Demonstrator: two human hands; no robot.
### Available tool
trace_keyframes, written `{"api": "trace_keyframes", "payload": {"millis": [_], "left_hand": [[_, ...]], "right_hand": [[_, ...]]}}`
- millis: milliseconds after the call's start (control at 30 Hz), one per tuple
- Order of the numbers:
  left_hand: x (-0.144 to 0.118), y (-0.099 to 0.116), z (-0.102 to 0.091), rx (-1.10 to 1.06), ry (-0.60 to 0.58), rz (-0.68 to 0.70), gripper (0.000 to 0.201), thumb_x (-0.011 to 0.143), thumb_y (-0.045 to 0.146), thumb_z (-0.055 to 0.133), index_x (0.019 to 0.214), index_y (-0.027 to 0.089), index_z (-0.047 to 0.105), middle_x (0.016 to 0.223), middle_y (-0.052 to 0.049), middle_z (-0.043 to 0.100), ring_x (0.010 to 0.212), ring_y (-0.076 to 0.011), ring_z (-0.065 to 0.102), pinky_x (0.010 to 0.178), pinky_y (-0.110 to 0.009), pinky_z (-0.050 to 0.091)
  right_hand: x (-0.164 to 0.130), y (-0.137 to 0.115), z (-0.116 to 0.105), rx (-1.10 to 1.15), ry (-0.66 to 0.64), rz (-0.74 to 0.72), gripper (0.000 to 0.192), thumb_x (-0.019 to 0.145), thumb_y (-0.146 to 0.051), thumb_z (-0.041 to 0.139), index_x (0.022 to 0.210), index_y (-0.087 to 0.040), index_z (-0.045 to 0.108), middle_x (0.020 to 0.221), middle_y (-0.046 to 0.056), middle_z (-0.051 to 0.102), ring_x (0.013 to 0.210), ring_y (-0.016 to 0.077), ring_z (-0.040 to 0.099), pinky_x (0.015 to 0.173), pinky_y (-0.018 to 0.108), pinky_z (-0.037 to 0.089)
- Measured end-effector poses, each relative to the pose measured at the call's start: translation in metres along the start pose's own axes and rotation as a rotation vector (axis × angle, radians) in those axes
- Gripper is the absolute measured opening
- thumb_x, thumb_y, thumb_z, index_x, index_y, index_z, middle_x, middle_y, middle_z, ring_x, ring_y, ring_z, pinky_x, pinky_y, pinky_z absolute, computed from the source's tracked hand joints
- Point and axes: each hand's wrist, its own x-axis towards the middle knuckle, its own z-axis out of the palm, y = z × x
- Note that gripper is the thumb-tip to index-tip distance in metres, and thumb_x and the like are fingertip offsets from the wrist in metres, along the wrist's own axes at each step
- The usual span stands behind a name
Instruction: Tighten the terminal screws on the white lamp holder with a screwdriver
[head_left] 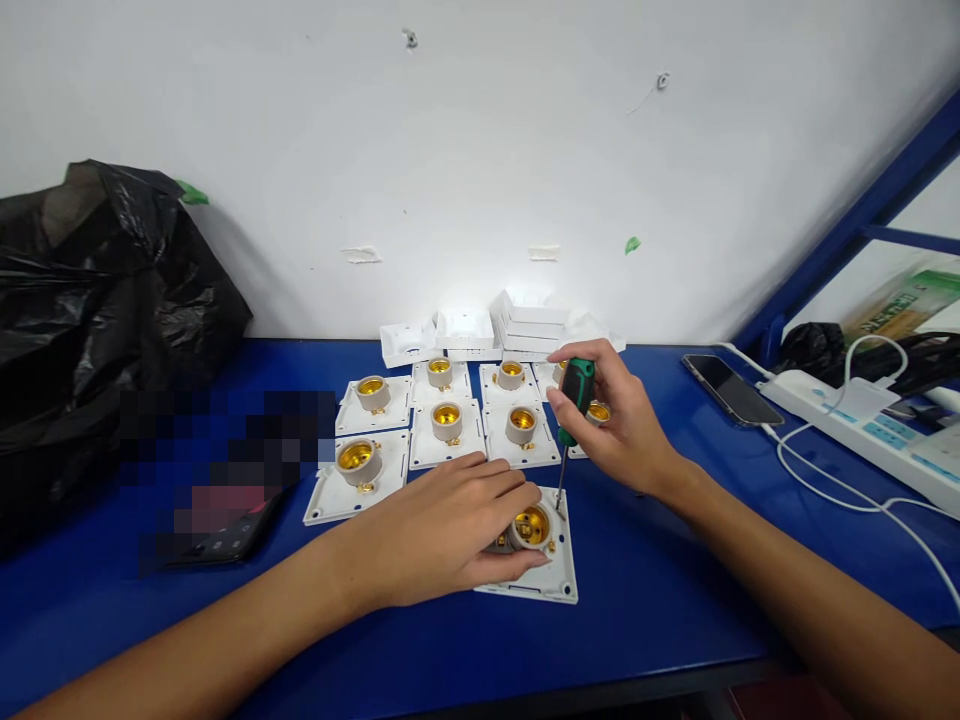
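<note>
My right hand (611,415) grips a green and black screwdriver (578,385), its thin shaft slanting down. The tip meets the right side of a white square plate (562,580), beside the round lamp socket (531,525) with a brass-coloured inside. Over the left part of that plate lies my left hand (480,515), closed around the socket with fingers behind it and thumb in front. Behind both hands, several more white plates with sockets, such as the left front lamp holder (358,460), lie in rows. My right hand partly hides those at the right.
White box-shaped covers (469,330) are stacked against the wall. At left are a black plastic bag (112,260) and a dark phone-like device (225,535), partly pixelated. A phone (731,388), a power strip (862,425) and white cables (847,490) lie at right on the blue table (645,610).
</note>
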Motion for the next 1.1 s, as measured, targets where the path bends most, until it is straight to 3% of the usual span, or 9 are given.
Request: {"api": "trace_keyframes", "payload": {"millis": [300,700,1100], "left_hand": [[0.000,0.000,0.001,0.017,-0.011,-0.002,0.027,0.104,0.045,0.061,0.108,0.018,0.063,0.096,-0.003,0.065,0.093,-0.0249,0.064,0.091,-0.039,0.044],[0.000,0.001,0.003,0.017,0.020,-0.011,0.024,0.100,0.042,0.068,0.105,0.019,0.061,0.095,-0.001,0.065,0.092,-0.0244,0.065,0.095,-0.040,0.043],[0.002,0.001,0.002,-0.187,0.043,-0.094,0.021,0.095,0.037,0.074,0.097,0.020,0.062,0.092,0.000,0.065,0.086,-0.0208,0.063,0.080,-0.032,0.044]], "right_hand": [[0.002,0.001,-0.001,0.079,0.067,-0.008,0.022,0.096,-0.022,0.065,0.116,-0.025,0.058,0.074,-0.005,0.044,0.059,0.0108,0.042,0.052,0.026,0.038],[0.005,-0.011,0.001,0.234,0.336,-0.064,0.022,0.096,-0.021,0.065,0.115,-0.025,0.057,0.074,-0.004,0.050,0.056,0.0118,0.050,0.046,0.026,0.041],[-0.005,-0.014,0.012,0.208,0.291,-0.058,0.026,0.094,-0.019,0.067,0.117,-0.028,0.057,0.079,-0.004,0.053,0.057,0.0107,0.049,0.049,0.027,0.042]]}}
